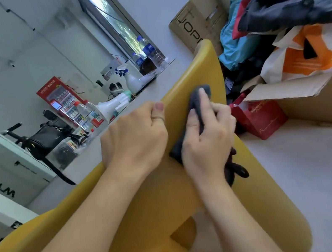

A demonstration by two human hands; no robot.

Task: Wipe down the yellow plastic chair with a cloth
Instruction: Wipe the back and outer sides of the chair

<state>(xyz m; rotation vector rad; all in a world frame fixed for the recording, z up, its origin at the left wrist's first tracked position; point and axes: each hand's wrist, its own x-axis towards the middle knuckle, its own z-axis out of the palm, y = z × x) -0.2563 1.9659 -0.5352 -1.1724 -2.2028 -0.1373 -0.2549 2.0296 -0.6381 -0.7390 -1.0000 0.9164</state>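
The yellow plastic chair (197, 71) fills the middle and lower part of the view, its curved backrest rising toward the upper right. My left hand (134, 138) grips the top rim of the backrest, fingers curled over the edge. My right hand (207, 138) holds a dark grey cloth (198, 100) and presses it flat against the inner face of the backrest, just right of my left hand. A loose end of the cloth hangs below my right wrist.
A white ledge (103, 154) behind the chair carries a black bag (49, 135), water bottles, a megaphone (112, 106) and a spray bottle (130, 78). On the right stand cardboard boxes (323, 107), a red bag (259, 118) and piled clothes and bags.
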